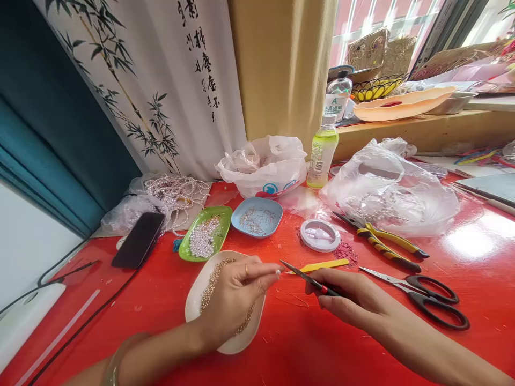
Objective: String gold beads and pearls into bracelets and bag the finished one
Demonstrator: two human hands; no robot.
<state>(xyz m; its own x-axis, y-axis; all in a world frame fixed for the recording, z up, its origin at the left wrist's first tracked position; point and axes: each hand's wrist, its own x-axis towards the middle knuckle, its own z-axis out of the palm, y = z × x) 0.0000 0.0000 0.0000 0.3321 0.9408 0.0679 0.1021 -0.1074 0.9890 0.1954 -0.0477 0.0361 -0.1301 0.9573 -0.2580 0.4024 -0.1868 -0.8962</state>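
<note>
My left hand (237,292) hovers over a white dish (197,300) of fine gold chain, thumb and forefinger pinched together on something too small to make out. My right hand (350,300) is closed round the red-and-black handles of small pliers (308,279), whose thin tip points left and almost meets the left fingertips. A yellow strip (322,265) lies on the red table just behind the pliers' tip.
A green dish of pearls (205,233), a blue dish of pins (257,217) and a white lid (319,235) sit behind. Yellow-handled pliers (386,246) and black scissors (426,297) lie right. A phone (139,239), plastic bags, pearl strands and a green bottle (322,153) stand further back.
</note>
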